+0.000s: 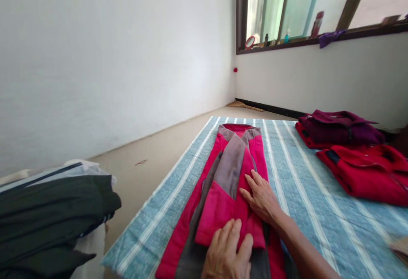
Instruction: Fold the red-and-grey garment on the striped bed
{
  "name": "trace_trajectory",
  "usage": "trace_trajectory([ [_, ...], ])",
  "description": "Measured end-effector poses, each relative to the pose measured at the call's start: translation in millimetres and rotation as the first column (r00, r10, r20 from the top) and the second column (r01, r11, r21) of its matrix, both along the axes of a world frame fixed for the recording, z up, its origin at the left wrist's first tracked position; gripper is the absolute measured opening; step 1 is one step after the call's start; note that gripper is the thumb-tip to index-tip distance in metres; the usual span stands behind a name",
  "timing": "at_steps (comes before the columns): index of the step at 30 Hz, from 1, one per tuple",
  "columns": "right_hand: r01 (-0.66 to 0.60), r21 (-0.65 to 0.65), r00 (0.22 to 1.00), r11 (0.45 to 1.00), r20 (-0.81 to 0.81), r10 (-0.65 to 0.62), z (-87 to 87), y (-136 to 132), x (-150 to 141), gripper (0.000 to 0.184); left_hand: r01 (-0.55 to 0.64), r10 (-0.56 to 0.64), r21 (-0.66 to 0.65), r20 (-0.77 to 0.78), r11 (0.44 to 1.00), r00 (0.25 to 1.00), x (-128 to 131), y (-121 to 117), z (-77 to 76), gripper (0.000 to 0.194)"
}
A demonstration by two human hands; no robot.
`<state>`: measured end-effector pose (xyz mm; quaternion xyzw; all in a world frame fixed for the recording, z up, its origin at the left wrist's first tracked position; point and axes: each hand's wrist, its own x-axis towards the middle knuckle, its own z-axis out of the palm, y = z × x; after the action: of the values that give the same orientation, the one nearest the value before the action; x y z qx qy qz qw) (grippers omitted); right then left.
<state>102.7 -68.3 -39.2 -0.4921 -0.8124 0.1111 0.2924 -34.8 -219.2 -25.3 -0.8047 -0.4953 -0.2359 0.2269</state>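
A red-and-grey jacket (230, 167) lies folded lengthwise along the middle of a striped blue sheet (306, 198), the left hand (227, 251) and right hand (260, 197) resting flat and open on it, so dragging either could slide the folds loose.

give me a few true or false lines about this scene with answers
The left hand and right hand both rest on the folded red and grey jacket: true.
The jacket lies on a bare floor: false, it lies on a blue striped sheet.
The folded red clothes lie left of the jacket: false, they lie to its right.
A dark pile of clothes lies at the left of the view: true.
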Motion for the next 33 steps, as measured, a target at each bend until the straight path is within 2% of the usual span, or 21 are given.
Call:
trace_trajectory([
  [2, -0.012, -0.004, 0.998, 1.0, -0.068, 0.012, -2.9, 1, 2, 0.045, 0.042, -0.044, -0.066, -0.017, 0.997, 0.999, -5, 0, 9.4, 0.03],
  [6, 0.019, -0.026, 0.936, 0.999, -0.352, -0.027, 2.7, 5, 17, 0.043, 0.092, -0.092, 0.007, 0.147, 0.996, 0.985, -20, 6, 27.6, 0.029],
  [8, 0.1, -0.043, 0.882, 0.994, -0.459, -0.109, 6.5, 3, 29, 0.044, 0.05, -0.05, 0.005, 0.19, 0.999, 0.981, -29, 9, 34.1, 0.028],
  [10, 0.164, -0.036, 0.853, 0.986, -0.497, -0.16, 8.3, -6, 41, 0.043, -0.024, 0.029, -0.031, 0.169, 0.999, 0.985, -37, 11, 36.2, 0.028],
  [12, 0.159, -0.002, 0.865, 0.987, -0.482, -0.14, 6.9, -21, 47, 0.04, -0.087, 0.096, -0.081, 0.109, 0.993, 0.989, -44, 11, 31.8, 0.031],
  [15, 0.062, 0.058, 0.923, 0.996, -0.384, -0.035, -1.4, -50, 46, 0.034, -0.143, 0.152, -0.212, 0.028, 0.967, 0.988, -51, 8, 17.2, 0.039],
  [19, -0.039, 0.158, 0.977, 0.987, -0.203, 0.071, -14.5, -75, 35, 0.03, -0.143, 0.166, -0.318, 0.049, 0.937, 0.985, -52, 5, 4.9, 0.042],
  [22, -0.026, 0.214, 0.986, 0.976, -0.157, 0.061, -14.7, -81, 32, 0.03, -0.132, 0.172, -0.354, 0.083, 0.926, 0.982, -49, 5, 7.2, 0.044],
  [25, -0.039, 0.263, 0.986, 0.964, -0.144, 0.079, -7.2, -87, 36, 0.029, -0.126, 0.179, -0.405, 0.094, 0.906, 0.979, -48, 4, 11.5, 0.045],
  [29, -0.117, 0.324, 0.984, 0.939, -0.093, 0.155, 1.7, -106, 38, 0.031, -0.111, 0.176, -0.446, 0.106, 0.888, 0.979, -48, 4, 13.0, 0.045],
  [33, -0.189, 0.308, 0.979, 0.932, -0.012, 0.203, 3.9, -124, 36, 0.033, -0.113, 0.18, -0.45, 0.109, 0.886, 0.978, -48, 6, 14.3, 0.044],
])
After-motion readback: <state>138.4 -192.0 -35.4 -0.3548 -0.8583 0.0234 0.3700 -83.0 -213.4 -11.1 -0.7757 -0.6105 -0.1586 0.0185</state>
